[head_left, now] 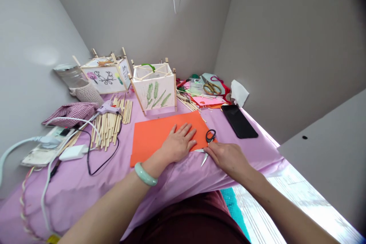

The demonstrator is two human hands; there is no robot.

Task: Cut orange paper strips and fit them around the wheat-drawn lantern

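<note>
A sheet of orange paper (151, 135) lies on the purple tablecloth in front of me. My left hand (179, 143), with a pale green bangle (145, 174) on its wrist, rests flat on the sheet with fingers spread. At the sheet's right front corner my right hand (225, 157) grips a small pair of scissors (211, 136) near the pivot. One black handle loop shows above the fingers, and the other is hidden. The two blades stand apart and point left and toward me, by the paper's front edge.
Two paper-sided stick lanterns (156, 95) stand behind the paper. Wooden sticks (107, 127), a glue gun (109, 107) and a power strip (48, 145) with cables lie left. Right are a phone (239, 121), brass-handled scissors (212, 88) and paper scraps (207, 100).
</note>
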